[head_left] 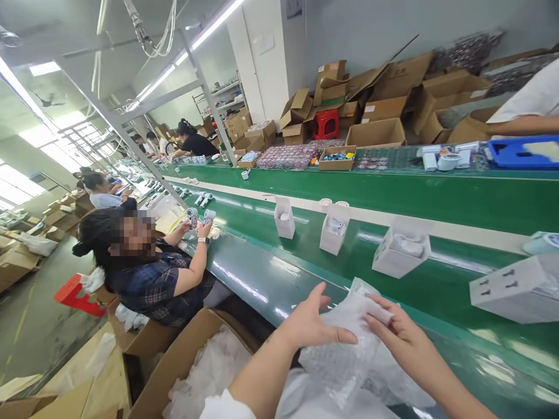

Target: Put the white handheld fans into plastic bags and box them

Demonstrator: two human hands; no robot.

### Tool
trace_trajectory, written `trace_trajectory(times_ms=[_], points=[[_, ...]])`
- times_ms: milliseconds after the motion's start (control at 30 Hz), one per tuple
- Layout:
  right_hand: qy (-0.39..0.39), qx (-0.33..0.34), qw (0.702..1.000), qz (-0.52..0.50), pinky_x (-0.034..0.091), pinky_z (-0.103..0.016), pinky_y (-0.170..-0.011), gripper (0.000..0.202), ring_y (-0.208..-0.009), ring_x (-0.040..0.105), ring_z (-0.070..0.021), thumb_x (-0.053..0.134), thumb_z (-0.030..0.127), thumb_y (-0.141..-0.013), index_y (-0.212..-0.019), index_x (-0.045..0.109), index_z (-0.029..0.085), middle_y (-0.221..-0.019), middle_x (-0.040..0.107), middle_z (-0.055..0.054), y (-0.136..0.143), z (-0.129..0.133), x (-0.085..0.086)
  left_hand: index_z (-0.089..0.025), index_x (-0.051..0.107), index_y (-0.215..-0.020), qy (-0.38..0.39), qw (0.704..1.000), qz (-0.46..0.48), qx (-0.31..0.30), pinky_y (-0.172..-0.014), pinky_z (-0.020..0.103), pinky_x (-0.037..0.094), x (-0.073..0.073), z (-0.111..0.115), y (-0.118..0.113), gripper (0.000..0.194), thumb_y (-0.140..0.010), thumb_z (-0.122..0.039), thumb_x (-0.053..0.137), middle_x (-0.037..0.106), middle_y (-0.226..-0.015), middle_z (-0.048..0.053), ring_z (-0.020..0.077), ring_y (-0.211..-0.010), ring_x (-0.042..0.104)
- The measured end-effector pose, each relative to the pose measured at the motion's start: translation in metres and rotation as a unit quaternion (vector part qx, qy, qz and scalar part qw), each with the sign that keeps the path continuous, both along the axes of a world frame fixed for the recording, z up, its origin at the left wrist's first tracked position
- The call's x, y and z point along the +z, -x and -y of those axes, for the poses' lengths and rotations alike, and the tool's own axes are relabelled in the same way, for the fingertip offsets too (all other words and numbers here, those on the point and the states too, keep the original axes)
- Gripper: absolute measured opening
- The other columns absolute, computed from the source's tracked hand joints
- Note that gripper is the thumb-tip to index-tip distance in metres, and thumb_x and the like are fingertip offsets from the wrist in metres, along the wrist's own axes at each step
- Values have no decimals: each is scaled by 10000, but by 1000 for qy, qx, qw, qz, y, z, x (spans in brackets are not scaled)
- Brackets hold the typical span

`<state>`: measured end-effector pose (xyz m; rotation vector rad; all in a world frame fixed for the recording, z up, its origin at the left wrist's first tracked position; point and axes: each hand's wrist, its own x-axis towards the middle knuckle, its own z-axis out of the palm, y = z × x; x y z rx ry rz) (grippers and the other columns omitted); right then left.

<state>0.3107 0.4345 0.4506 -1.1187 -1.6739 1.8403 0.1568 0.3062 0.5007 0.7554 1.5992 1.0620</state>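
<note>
Bubble-wrap bag [345,355] is up in front of the wearer, over the near edge of the green bench [262,273]. Right hand [393,331] pinches its upper edge between thumb and fingers, likely so the rest hangs free and stays limp. Left hand [317,320] is spread, gripping nothing, thumb crossing in front of the wrap; can't tell if it touches. Can't confirm anything inside the bag either. Carton [168,369] of loose clear plastic sits low at the left, presumably for short reach. White boxes [332,241] stand spaced in a row on the green belt [244,214], tops open, probably to keep their contents accessible. Co-worker [161,285] alongside holds two white devices [209,216].
</note>
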Motion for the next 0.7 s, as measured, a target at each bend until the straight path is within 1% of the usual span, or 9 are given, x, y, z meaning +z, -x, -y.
trace_trajectory(times_ms=[67, 133, 200, 267, 367, 500, 567, 633, 700], points=[[15, 55, 998, 0, 537, -331, -600, 584, -645, 610, -207, 724, 456, -622, -1165, 591, 287, -719, 653, -10, -2, 4, 4, -210, 328, -1426, -3, 998, -17, 54, -922, 450, 409, -4, -4, -5, 1113, -467, -401, 860, 559, -1257, 157, 336, -1133, 522], [45, 82, 996, -7, 541, -323, -617, 612, -663, 614, -205, 735, 447, -622, -1190, 573, 287, -715, 648, -9, -2, 8, 6, -147, 626, -1142, -35, 992, 18, 123, -767, 357, 449, -12, -9, -9, 711, -529, -454, 815, 668, -905, 88, 234, -828, 606], [90, 67, 993, -21, 548, -320, -662, 668, -732, 632, -213, 759, 440, -603, -1211, 537, 274, -757, 662, -18, 0, 9, 6, -117, 675, -754, -64, 971, 82, 215, -621, 285, 410, -20, -14, -7, 443, -555, -498, 782, 583, -618, 9, 127, -581, 514], [138, 38, 989, -35, 548, -313, -697, 715, -798, 643, -220, 782, 439, -582, -1214, 498, 263, -818, 678, -32, 1, 6, 1, -129, 594, -588, -73, 947, 126, 288, -548, 247, 352, -25, -17, -2, 451, -529, -533, 784, 483, -512, -37, 78, -495, 413], [174, -9, 984, -41, 544, -303, -676, 701, -787, 647, -215, 800, 444, -569, -1167, 485, 256, -837, 683, -33, 3, 2, -8, -139, 600, -665, -66, 933, 143, 323, -558, 232, 361, -30, -16, 5, 497, -585, -615, 717, 533, -582, -19, 91, -549, 467], [180, -54, 980, -70, 526, -278, -644, 615, -754, 633, -187, 809, 402, -579, -1094, 513, 240, -825, 675, -19, 5, 6, -3, -175, 633, -1017, -34, 964, 179, 194, -684, 281, 449, -37, -3, -1, 618, -499, -443, 837, 674, -882, 53, 168, -765, 601], [177, -77, 977, -90, 517, -274, -648, 551, -770, 624, -179, 794, 388, -603, -1066, 538, 236, -834, 667, -19, 2, -4, 2, -143, 671, -910, -37, 972, 157, 173, -701, 302, 463, -46, 5, -2, 552, -430, -326, 873, 693, -817, 55, 180, -728, 612], [154, -150, 971, -104, 518, -302, -696, 480, -827, 618, -188, 772, 389, -619, -1011, 541, 237, -888, 653, -24, -11, -26, 1, -132, 664, -743, -39, 960, 118, 250, -678, 292, 462, -57, 13, 6, 381, -494, -363, 837, 678, -703, 29, 158, -657, 599], [96, -208, 972, -46, 508, -339, -741, 436, -850, 598, -199, 772, 373, -601, -955, 560, 230, -905, 624, -28, -39, -50, -8, -161, 643, -768, -35, 955, 124, 268, -690, 280, 465, -71, 18, 21, 356, -567, -416, 788, 673, -716, -6, 141, -668, 601]])
